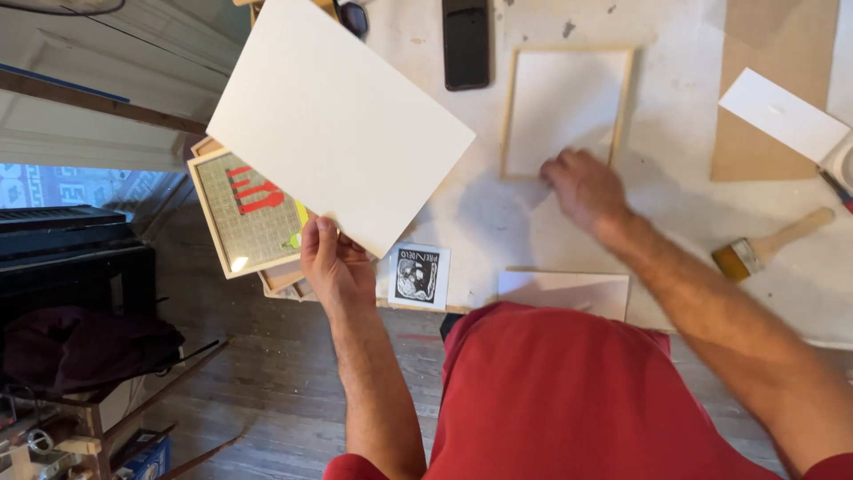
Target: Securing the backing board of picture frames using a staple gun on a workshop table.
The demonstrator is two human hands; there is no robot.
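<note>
While my left hand point(333, 267) pinches the white board point(339, 120) at its lower edge, left of the wooden frame point(567, 111), it seems light, stiff, and my right hand point(582, 188) rests half-curled on the frame's lower corner.

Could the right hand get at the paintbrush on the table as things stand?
Probably yes. The right hand rests empty at the wooden frame; the paintbrush lies on bare table to its right, nothing between or on it.
</note>
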